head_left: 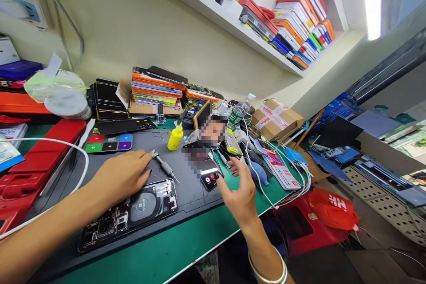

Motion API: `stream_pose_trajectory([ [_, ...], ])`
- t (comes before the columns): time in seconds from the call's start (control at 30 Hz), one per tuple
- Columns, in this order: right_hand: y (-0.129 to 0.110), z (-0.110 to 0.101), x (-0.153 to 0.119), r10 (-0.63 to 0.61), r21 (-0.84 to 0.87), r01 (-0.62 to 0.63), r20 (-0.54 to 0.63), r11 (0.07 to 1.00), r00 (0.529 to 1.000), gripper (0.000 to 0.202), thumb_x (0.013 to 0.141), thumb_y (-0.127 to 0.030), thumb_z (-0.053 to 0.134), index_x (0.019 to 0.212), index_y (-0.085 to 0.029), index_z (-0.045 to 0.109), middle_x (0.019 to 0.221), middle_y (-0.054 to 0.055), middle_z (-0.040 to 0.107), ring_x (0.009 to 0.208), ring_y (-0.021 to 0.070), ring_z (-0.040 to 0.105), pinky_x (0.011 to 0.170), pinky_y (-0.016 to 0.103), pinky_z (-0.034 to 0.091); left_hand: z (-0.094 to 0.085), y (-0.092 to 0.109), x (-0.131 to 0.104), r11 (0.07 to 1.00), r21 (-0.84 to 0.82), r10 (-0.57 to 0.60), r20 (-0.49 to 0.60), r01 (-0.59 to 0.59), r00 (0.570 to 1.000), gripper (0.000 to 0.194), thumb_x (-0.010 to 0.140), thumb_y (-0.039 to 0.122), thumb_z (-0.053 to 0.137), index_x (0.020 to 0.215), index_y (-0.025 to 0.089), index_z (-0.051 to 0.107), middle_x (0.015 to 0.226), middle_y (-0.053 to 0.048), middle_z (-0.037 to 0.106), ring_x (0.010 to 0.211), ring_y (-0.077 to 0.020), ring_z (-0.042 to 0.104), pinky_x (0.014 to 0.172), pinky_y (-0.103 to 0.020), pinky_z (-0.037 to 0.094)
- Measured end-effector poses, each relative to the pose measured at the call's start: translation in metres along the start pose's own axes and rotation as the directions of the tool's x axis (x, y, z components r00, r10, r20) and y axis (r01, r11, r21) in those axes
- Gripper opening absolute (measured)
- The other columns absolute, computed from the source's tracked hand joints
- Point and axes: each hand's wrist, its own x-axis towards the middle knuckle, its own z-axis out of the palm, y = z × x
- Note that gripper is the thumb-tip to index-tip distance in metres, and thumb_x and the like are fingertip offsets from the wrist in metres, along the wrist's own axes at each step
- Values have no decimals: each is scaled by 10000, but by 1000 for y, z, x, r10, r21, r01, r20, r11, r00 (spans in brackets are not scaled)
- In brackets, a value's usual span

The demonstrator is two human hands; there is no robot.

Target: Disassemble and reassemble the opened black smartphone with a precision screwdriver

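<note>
My left hand reaches over an opened phone with bared inner parts on the dark mat. Its thumb and fingers are apart, the fingertips beside the end of a grey screwdriver that lies on the mat. To the right, my right hand is raised with its fingers apart and nothing held. Its thumb is close to the edge of a lit phone, which shows red and white round buttons. Whether the thumb touches it is unclear.
A yellow bottle and a coloured tray stand behind the hands. Stacked phone parts line the wall. Cables, a green plastic bottle and a cardboard box crowd the right. Red cases lie left, beside a white cable.
</note>
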Motion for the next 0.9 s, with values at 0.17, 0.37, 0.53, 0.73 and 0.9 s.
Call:
stream_pose_trajectory([
  [0.17, -23, -2, 53, -15, 94, 2, 128, 996, 992, 163, 882, -188, 536, 912, -191, 696, 771, 24, 710, 612, 141, 626, 594, 267, 514, -6, 1, 0, 1000, -7, -23, 24, 23, 999, 271, 959, 222, 421, 1066, 140, 657, 1028, -142, 701, 995, -336, 716, 796, -437, 566],
  [0.37, -48, 8, 88, -53, 99, 16, 385, 995, 921, 156, 866, -157, 584, 863, -198, 734, 726, -5, 743, 583, 117, 640, 565, 229, 467, -6, -1, 4, 998, -38, -44, 27, 45, 999, 266, 948, 158, 421, 1038, 153, 672, 1018, -131, 714, 977, -302, 721, 790, -393, 561],
  [0.53, -75, 33, 96, -65, 15, 70, 591, 997, 804, 126, 857, -145, 628, 896, -209, 729, 805, 0, 782, 677, 143, 703, 653, 248, 498, -12, 0, 2, 995, -41, -93, -5, 92, 996, 292, 917, 103, 409, 981, 146, 690, 948, -139, 717, 918, -278, 731, 734, -348, 551],
  [0.73, -107, 87, 89, -60, -90, 192, 752, 977, 656, 281, 811, -178, 693, 1091, -161, 677, 933, 117, 781, 910, 303, 744, 730, 359, 536, -20, 0, -3, 987, -13, -159, -42, 159, 986, 353, 905, 56, 348, 986, 109, 688, 940, -191, 722, 933, -318, 738, 673, -362, 542],
  [0.9, -107, 92, 94, -79, -51, 193, 791, 980, 606, 270, 800, -104, 634, 1067, -130, 659, 895, 130, 756, 849, 281, 732, 707, 344, 528, -21, -3, -2, 986, -9, -164, -26, 164, 986, 336, 929, 81, 358, 984, 110, 688, 958, -176, 726, 950, -314, 744, 709, -364, 546],
])
